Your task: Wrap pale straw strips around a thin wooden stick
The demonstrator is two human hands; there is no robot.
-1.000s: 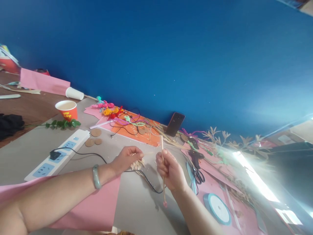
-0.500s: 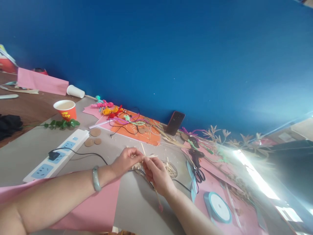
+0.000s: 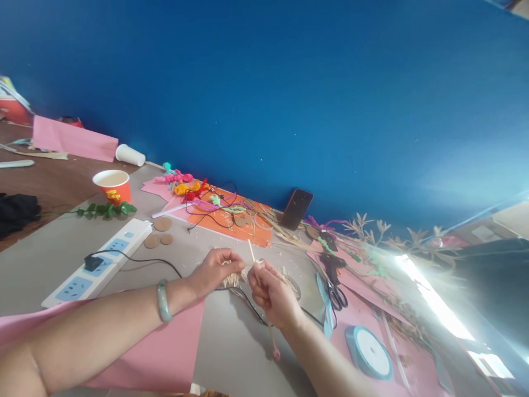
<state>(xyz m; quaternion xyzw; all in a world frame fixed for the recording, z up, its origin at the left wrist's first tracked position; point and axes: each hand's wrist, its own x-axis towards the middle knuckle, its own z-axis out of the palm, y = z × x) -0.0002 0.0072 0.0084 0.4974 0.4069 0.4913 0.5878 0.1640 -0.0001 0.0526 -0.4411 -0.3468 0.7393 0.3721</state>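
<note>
A thin pale stick [image 3: 251,251] runs through my right hand [image 3: 270,289], which is closed round it; its lower end, with a small pink tip [image 3: 276,354], hangs below that hand. Just to the left, my left hand [image 3: 217,270] is pinched at the fingertips, close to the right thumb. A pale strip seems to run between the two hands, but it is too small to make out clearly. Under and behind the hands lie bundles of pale strips [image 3: 233,280] on the grey table [image 3: 235,342].
A power strip [image 3: 99,264] with a black cable lies left, near a red paper cup [image 3: 113,187]. A phone [image 3: 296,208] leans on the blue wall. Right are a glue gun [image 3: 332,264], scissors [image 3: 338,296] and a ribbon spool [image 3: 370,353]. Pink sheet [image 3: 152,353] in front.
My right hand has moved slightly right, away from my left hand, and the stick moved with it. A small gap now shows between the fingertips. The left hand has barely moved.
</note>
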